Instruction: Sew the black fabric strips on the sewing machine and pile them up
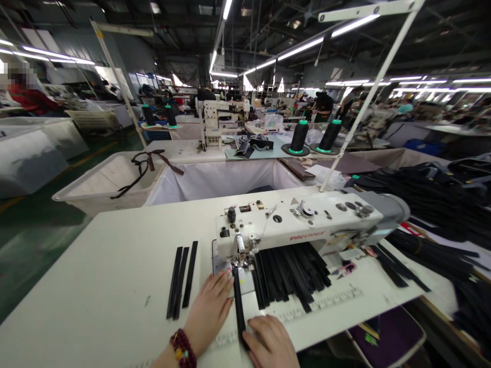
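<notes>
A white sewing machine [299, 225] stands on the white table [115, 266]. A narrow black strip [238, 306] runs from under its presser foot [241, 255] toward me. My left hand [209, 312] lies flat beside the strip's left edge, fingers stretched toward the foot, a beaded bracelet on the wrist. My right hand [270, 340] rests on the strip's near end, fingers curled down onto it. A fan of several black strips [291, 273] lies under the machine arm to the right. Three black strips [182, 278] lie side by side to the left.
Pink snips [347, 268] lie right of the strip pile. Heaps of black strips [433, 204] cover the right side. Black thread cones [299, 137] stand behind. A white fabric bin [222, 179] and a tray [103, 184] sit beyond the table. Other workers and machines fill the background.
</notes>
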A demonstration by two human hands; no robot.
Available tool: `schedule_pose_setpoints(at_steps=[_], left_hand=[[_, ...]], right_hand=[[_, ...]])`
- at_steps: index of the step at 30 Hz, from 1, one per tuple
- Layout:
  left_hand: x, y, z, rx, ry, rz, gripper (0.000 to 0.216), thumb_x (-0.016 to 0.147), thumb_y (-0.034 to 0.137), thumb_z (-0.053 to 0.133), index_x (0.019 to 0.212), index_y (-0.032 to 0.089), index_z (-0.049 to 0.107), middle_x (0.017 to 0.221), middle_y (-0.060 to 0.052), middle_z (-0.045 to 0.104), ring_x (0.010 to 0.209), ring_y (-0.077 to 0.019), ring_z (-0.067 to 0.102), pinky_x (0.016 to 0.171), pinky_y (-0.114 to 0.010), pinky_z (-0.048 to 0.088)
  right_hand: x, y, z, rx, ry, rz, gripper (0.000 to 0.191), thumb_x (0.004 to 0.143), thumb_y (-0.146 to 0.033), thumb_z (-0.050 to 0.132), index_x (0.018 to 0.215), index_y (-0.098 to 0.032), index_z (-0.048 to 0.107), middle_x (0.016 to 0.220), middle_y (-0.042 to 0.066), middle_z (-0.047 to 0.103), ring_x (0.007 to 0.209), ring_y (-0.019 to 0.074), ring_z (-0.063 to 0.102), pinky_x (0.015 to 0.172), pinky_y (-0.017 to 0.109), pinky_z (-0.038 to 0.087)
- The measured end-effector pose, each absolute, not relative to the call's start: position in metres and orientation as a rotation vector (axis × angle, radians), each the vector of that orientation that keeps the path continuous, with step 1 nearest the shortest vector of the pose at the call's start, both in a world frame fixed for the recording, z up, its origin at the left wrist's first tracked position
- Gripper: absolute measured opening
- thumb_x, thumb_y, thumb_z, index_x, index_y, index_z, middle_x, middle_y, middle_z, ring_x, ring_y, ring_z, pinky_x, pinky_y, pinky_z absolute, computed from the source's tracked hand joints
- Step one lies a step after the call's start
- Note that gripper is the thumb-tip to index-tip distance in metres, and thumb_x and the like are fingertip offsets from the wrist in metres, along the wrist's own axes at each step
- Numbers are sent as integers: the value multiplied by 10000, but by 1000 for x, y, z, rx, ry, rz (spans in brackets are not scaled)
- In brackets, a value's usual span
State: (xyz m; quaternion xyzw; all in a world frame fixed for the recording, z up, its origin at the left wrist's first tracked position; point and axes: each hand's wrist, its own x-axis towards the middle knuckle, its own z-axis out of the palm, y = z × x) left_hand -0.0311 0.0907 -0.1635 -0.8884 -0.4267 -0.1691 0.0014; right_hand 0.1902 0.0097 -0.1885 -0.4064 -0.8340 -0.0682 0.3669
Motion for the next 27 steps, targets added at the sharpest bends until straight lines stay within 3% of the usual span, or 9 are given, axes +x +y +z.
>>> schedule_pose_setpoints(at_steps=[3,8,16,27], left_hand=[[-30,95,-158,-2805,-1313,-470,424,977,231,483,1397,200,526,1466,-87,547,1320,-267,527,1080,-493,470],[-31,92,-156,-2792,-1277,-373,399,981,258,486,1368,196,558,1425,-91,586,1296,-271,544,1090,-486,448],[-30,94,-155,-2749,-1340,-343,392,968,254,487,1341,193,591,1414,-107,593,1304,-283,536,1100,-522,431],[-33,104,-151,-2844,-1348,-426,422,917,147,496,1329,183,581,1390,-99,613,1289,-265,555,1093,-532,448]], right_hand=[[192,17,-184,-897,-2171,-254,179,999,-199,511,1000,-214,689,1031,48,744,1024,187,690,1102,397,433],[195,20,-181,-806,-2225,-248,304,1047,-148,404,942,-218,681,1011,9,762,1041,140,691,1217,433,229],[181,30,-188,-915,-2116,-150,304,1042,-165,392,939,-216,674,1008,30,759,1045,171,682,1210,508,234],[179,34,-175,-905,-2074,-62,314,1063,-210,375,972,-205,676,981,14,761,1005,149,685,1234,443,166]])
